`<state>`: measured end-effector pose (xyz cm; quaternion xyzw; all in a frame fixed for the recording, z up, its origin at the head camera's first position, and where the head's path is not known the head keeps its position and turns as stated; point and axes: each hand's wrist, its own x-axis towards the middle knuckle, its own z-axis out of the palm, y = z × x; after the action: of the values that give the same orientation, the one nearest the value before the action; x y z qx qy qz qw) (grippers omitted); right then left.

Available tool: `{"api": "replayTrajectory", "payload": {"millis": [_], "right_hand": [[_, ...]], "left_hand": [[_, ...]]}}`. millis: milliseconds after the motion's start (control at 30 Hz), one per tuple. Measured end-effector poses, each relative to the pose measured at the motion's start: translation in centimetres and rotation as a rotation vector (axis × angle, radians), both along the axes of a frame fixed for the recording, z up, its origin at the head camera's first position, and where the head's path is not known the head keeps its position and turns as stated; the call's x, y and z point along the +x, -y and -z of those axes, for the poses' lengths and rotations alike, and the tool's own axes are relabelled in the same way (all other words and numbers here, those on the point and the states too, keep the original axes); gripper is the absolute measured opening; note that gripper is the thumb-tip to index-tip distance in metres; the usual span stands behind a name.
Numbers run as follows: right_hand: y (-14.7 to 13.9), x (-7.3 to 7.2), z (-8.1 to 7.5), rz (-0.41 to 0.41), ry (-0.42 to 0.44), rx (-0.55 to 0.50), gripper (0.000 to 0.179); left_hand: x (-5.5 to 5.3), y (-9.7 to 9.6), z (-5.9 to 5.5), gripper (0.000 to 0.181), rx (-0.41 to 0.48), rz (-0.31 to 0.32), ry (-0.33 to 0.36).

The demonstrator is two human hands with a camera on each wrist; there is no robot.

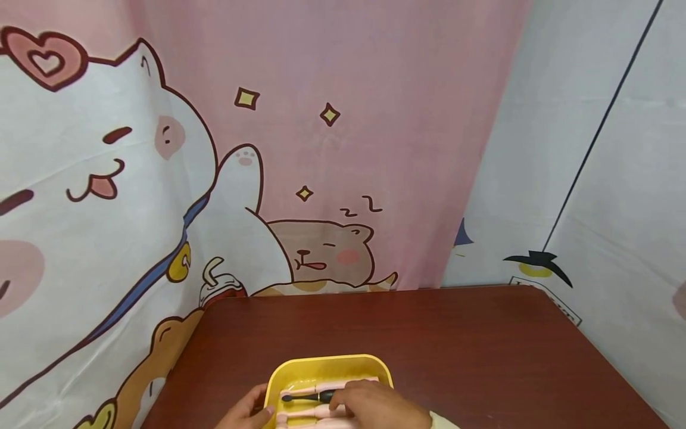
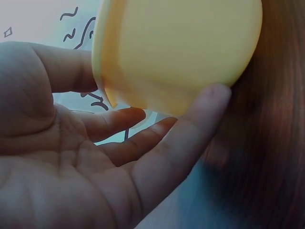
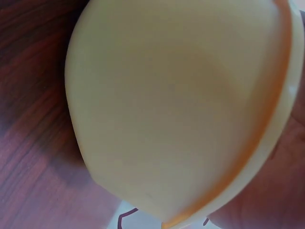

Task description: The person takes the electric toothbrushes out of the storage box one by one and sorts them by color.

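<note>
Yellow tray (image 1: 327, 361): left hand (image 1: 246, 412) grips its side, thumb over the edge; right hand (image 1: 382, 406), fingers bent, over black brush (image 1: 306, 397), cannot tell if gripped.

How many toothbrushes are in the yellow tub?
4 showing: a far pink one, a black one partly under the right hand, a middle pink one, a near pink one at the picture's edge. Some may be hidden.

Wood-grained reddish-brown table (image 1: 455, 345), a yellow tray (image 1: 329, 359) resting on it
</note>
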<state>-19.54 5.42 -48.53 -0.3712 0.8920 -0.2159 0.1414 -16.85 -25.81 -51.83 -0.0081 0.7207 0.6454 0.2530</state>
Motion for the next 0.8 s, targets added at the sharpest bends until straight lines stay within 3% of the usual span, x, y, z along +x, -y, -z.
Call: {"api": "replayTrajectory", "payload": {"millis": [100, 233, 500, 700, 800], "right_hand": [[-0.01, 0.13, 0.14, 0.005, 0.000, 0.011, 0.021], [0.03, 0.14, 0.33, -0.033, -0.066, 0.015, 0.020], [-0.07, 0.10, -0.06, -0.055, -0.004, 0.025, 0.023], [-0.04, 0.00, -0.19, -0.141, -0.097, 0.022, 0.022], [-0.02, 0.01, -0.19, -0.151, -0.107, 0.028, 0.022]], "left_hand": [[0.25, 0.10, 0.09, 0.066, 0.043, 0.003, -0.001], [0.35, 0.19, 0.28, 0.068, 0.079, 0.011, -0.010], [0.35, 0.16, 0.38, 0.071, 0.067, 0.010, -0.018], [0.39, 0.16, 0.27, 0.072, 0.083, 0.006, 0.003], [0.36, 0.11, 0.27, 0.071, 0.040, -0.003, -0.010]]}}
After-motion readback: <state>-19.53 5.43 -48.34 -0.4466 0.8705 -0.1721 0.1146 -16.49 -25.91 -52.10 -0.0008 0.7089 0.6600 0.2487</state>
